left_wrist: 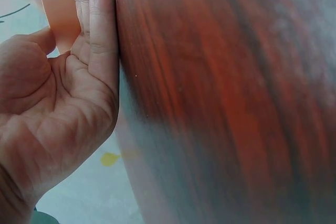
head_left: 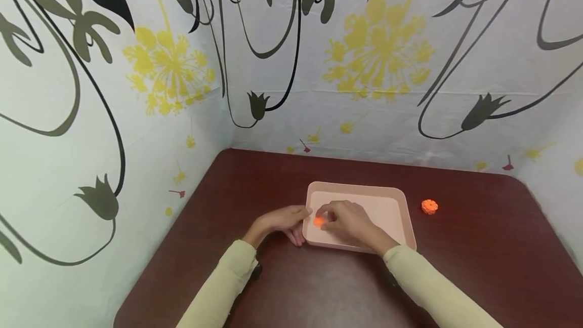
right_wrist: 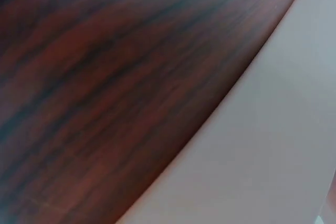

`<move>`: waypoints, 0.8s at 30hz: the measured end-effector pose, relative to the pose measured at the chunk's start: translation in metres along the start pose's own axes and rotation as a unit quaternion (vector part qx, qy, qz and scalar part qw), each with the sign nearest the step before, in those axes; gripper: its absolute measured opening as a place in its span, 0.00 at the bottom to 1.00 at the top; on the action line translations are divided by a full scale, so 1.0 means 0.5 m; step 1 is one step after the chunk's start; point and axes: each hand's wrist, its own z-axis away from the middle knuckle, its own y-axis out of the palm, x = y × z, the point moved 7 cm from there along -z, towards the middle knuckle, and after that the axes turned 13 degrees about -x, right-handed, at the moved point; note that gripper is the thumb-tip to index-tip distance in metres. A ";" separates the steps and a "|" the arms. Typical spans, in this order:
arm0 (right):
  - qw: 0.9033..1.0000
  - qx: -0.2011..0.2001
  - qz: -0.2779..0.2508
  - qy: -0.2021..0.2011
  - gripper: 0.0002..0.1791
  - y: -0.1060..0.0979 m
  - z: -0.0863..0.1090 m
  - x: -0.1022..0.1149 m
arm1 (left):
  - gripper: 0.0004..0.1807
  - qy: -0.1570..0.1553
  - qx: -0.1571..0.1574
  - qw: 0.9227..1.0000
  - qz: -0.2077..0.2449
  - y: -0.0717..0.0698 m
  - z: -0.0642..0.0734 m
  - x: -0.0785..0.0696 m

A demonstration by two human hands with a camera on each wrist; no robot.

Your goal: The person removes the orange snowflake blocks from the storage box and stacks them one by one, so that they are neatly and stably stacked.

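Observation:
A shallow peach-coloured tray [head_left: 403, 211] rests on the dark table. My left hand [head_left: 287, 219] grips its left end, the thumb at the rim and the fingers along the outer side. The left wrist view shows the tray wall [left_wrist: 60, 11] between the thumb and fingers of that hand [left_wrist: 63, 93]. Over the tray's left part, my right hand [head_left: 348, 219] pinches a small bright orange piece [head_left: 318, 221] between thumb and fingertips. In the right wrist view the tray's outer side [right_wrist: 252, 124] fills the right part, and the right hand's fingers are out of sight.
To the right of the tray sits a small round orange piece with a notched edge [head_left: 429, 206]. The reddish-brown table [head_left: 483, 247] has a rounded far right corner. Patterned cloth [head_left: 282, 75] with flowers and stems hangs behind and to the left.

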 end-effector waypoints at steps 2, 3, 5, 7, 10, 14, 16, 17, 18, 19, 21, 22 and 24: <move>1.000 -0.002 0.008 -0.003 0.16 0.003 -0.001 0.000 | 0.21 -0.003 0.001 1.000 0.004 0.000 0.000 0.001; 1.000 -0.004 0.011 -0.006 0.15 0.004 -0.002 0.000 | 0.22 -0.003 0.000 1.000 0.004 0.000 -0.001 0.002; 1.000 -0.008 0.019 -0.012 0.15 0.005 -0.003 0.001 | 0.22 -0.003 -0.001 1.000 0.003 0.000 -0.002 0.003; 1.000 -0.009 0.026 -0.016 0.14 0.006 -0.004 0.002 | 0.22 -0.001 -0.001 1.000 0.003 0.001 -0.002 0.004; 0.999 -0.005 0.029 -0.012 0.13 0.006 -0.007 0.003 | 0.22 0.001 0.000 1.000 0.005 0.002 -0.005 0.005; 1.000 0.002 0.028 0.003 0.13 0.006 -0.011 -0.003 | 0.23 0.002 0.002 1.000 0.004 0.005 -0.009 0.005; 1.000 0.003 0.030 0.006 0.13 0.005 -0.011 -0.007 | 0.23 0.000 0.003 1.000 0.005 0.007 -0.010 0.005; 1.000 0.000 0.030 0.009 0.13 0.004 -0.012 -0.011 | 0.23 0.001 0.003 1.000 0.005 0.008 -0.009 0.005; 1.000 -0.002 0.027 0.013 0.13 0.002 -0.012 -0.014 | 0.23 0.000 0.003 1.000 0.004 0.008 -0.008 0.005; 1.000 -0.005 0.024 0.017 0.14 -0.001 -0.012 -0.018 | 0.23 -0.001 0.002 1.000 0.003 0.008 -0.007 0.004; 0.999 -0.013 0.011 0.027 0.15 -0.009 -0.013 -0.024 | 0.23 -0.003 0.000 1.000 -0.001 0.008 -0.003 0.002; 0.999 -0.019 0.003 0.031 0.16 -0.014 -0.013 -0.028 | 0.23 -0.004 -0.001 1.000 -0.003 0.007 -0.001 0.001; 0.999 -0.027 -0.010 0.036 0.18 -0.026 -0.012 -0.035 | 0.23 -0.005 -0.003 1.000 -0.008 0.006 0.001 0.000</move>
